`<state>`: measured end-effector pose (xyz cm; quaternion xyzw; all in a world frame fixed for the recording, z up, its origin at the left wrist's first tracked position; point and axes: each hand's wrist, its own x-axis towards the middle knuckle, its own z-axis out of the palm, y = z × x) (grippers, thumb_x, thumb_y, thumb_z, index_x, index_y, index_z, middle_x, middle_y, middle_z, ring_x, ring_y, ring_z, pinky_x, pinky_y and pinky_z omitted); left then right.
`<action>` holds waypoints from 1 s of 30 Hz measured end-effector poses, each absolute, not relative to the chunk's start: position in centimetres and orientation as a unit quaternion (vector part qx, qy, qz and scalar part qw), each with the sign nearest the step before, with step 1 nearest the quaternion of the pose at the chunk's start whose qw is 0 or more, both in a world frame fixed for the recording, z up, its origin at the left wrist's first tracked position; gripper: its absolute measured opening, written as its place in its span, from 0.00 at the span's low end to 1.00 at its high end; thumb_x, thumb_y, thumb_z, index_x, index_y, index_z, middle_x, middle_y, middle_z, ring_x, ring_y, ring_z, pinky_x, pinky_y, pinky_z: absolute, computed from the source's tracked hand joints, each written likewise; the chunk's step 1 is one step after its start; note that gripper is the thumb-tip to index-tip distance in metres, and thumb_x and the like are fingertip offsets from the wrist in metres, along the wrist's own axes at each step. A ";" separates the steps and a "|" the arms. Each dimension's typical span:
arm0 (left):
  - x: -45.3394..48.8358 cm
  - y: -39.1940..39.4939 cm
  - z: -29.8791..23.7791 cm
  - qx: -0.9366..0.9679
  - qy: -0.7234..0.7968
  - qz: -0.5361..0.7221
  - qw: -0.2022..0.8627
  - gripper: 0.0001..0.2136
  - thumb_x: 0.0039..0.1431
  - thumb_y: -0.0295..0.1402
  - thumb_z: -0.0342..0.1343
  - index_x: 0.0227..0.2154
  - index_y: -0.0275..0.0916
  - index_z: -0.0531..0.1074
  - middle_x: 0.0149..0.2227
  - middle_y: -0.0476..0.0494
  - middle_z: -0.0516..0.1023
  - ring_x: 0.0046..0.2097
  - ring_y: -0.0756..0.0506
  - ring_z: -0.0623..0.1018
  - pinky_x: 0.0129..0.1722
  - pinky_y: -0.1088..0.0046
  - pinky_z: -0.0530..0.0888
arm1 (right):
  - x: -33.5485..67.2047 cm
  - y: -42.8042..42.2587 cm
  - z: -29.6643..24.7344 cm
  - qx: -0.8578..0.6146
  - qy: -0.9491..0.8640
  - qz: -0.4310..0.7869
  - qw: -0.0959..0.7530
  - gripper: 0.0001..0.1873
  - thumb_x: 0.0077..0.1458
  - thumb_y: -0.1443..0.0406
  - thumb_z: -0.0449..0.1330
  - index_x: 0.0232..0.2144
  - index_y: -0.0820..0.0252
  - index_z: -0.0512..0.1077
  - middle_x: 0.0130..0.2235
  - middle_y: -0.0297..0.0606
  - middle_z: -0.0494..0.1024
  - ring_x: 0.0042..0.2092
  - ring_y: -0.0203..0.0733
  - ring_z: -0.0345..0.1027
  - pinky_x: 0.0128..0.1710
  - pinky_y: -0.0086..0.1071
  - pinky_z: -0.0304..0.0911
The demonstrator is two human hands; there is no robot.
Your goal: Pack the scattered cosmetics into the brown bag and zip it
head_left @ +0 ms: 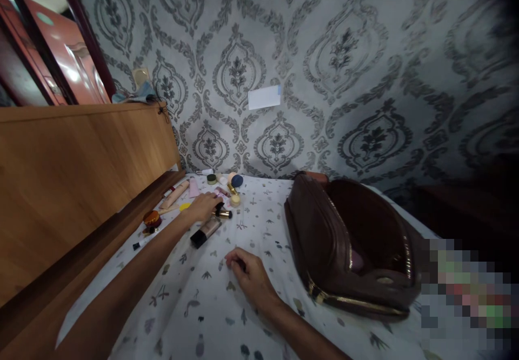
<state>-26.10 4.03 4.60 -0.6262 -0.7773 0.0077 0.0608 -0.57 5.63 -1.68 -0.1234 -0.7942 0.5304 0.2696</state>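
My left hand (204, 207) reaches over a cluster of cosmetics, its fingers stretched forward and touching or just above a small black item (219, 207). Close by are a black-and-gold tube (223, 214), a bottle with a black cap (206, 232), a small jar with a pale yellow lid (235, 201) and a gold lipstick-like tube (232, 188). What lies under the left palm is hidden. My right hand (252, 276) rests on the patterned sheet (219, 306), fingers loosely curled in with nothing visible in them. Right of it stands a brown bag (316, 241), unzipped and gaping.
A wooden bed board (89, 149) runs along the left. Near it lie an amber jar (152, 219), a peach tube (175, 194) and a pink tube (193, 187). Toward the wall (275, 57) sit a dark green-lidded jar (211, 179) and a round navy item (237, 180).
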 end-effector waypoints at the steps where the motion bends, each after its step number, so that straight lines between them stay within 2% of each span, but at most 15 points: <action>1: -26.3 4.3 4.6 -0.618 -0.783 0.012 0.069 0.15 0.59 0.27 0.52 0.48 0.42 0.71 0.46 0.36 0.74 0.51 0.36 0.72 0.50 0.58 0.68 | -0.6 5.6 -1.7 -0.122 -0.793 0.531 0.271 0.10 0.54 0.67 0.51 0.29 0.60 0.72 0.27 0.34 0.74 0.30 0.38 0.65 0.31 0.29 0.57; 5: -26.8 5.1 4.5 -0.585 -0.806 0.026 0.088 0.16 0.55 0.25 0.56 0.47 0.39 0.71 0.46 0.33 0.74 0.53 0.33 0.72 0.52 0.54 0.66 | -0.5 5.7 -1.7 -0.120 -0.794 0.529 0.273 0.10 0.53 0.68 0.51 0.29 0.60 0.73 0.27 0.33 0.74 0.29 0.37 0.64 0.31 0.28 0.56; 8: -26.4 5.6 4.3 -0.578 -0.811 0.029 0.083 0.13 0.55 0.22 0.55 0.43 0.40 0.73 0.46 0.35 0.75 0.51 0.35 0.73 0.50 0.56 0.68 | -0.4 5.7 -1.6 -0.121 -0.796 0.529 0.270 0.10 0.53 0.68 0.51 0.29 0.61 0.73 0.27 0.34 0.73 0.29 0.37 0.63 0.31 0.28 0.56; 10: -25.7 6.1 4.4 -0.579 -0.811 0.021 0.081 0.13 0.57 0.23 0.54 0.44 0.41 0.73 0.48 0.36 0.75 0.52 0.36 0.73 0.50 0.58 0.68 | -0.4 5.7 -1.4 -0.119 -0.796 0.528 0.270 0.10 0.53 0.69 0.50 0.29 0.61 0.72 0.27 0.33 0.73 0.29 0.37 0.63 0.31 0.28 0.56; 13: -24.3 7.3 4.9 -0.584 -0.807 -0.003 0.085 0.14 0.62 0.28 0.51 0.50 0.42 0.70 0.52 0.36 0.73 0.54 0.37 0.72 0.51 0.59 0.68 | -0.4 5.6 -1.4 -0.118 -0.797 0.526 0.271 0.11 0.53 0.70 0.50 0.29 0.61 0.73 0.27 0.33 0.73 0.30 0.37 0.63 0.32 0.28 0.57; 16: -22.9 8.8 5.0 -0.591 -0.802 -0.023 0.084 0.16 0.65 0.36 0.49 0.54 0.41 0.67 0.51 0.35 0.74 0.54 0.36 0.72 0.53 0.60 0.67 | -0.4 5.6 -1.6 -0.122 -0.797 0.527 0.269 0.11 0.53 0.70 0.50 0.30 0.61 0.73 0.27 0.33 0.73 0.30 0.37 0.65 0.32 0.28 0.57; 19: -22.0 9.9 4.7 -0.596 -0.800 -0.032 0.067 0.16 0.62 0.36 0.52 0.53 0.41 0.68 0.49 0.35 0.75 0.52 0.36 0.74 0.51 0.61 0.68 | -0.4 5.6 -1.7 -0.121 -0.793 0.532 0.270 0.11 0.53 0.71 0.50 0.30 0.60 0.73 0.27 0.33 0.73 0.31 0.37 0.66 0.33 0.28 0.58; 23: -22.0 10.3 4.1 -0.595 -0.801 -0.051 0.039 0.15 0.62 0.34 0.52 0.51 0.41 0.69 0.45 0.38 0.79 0.48 0.38 0.77 0.43 0.66 0.71 | -0.5 5.7 -1.8 -0.117 -0.788 0.538 0.276 0.10 0.53 0.70 0.51 0.29 0.60 0.72 0.27 0.33 0.73 0.31 0.37 0.66 0.32 0.28 0.58; 27: -22.5 10.4 4.0 -0.607 -0.792 -0.063 0.019 0.16 0.59 0.43 0.55 0.48 0.44 0.70 0.38 0.47 0.80 0.42 0.42 0.79 0.39 0.71 0.71 | -0.6 5.6 -2.0 -0.119 -0.789 0.536 0.276 0.10 0.54 0.70 0.51 0.28 0.60 0.72 0.27 0.33 0.73 0.31 0.38 0.66 0.33 0.28 0.58; 30: -23.4 11.4 4.5 -0.601 -0.796 -0.066 0.032 0.16 0.63 0.47 0.51 0.45 0.43 0.71 0.39 0.45 0.80 0.42 0.42 0.78 0.39 0.70 0.71 | -0.7 5.5 -2.1 -0.130 -0.792 0.528 0.278 0.10 0.53 0.71 0.51 0.28 0.60 0.72 0.27 0.34 0.74 0.32 0.38 0.67 0.34 0.28 0.59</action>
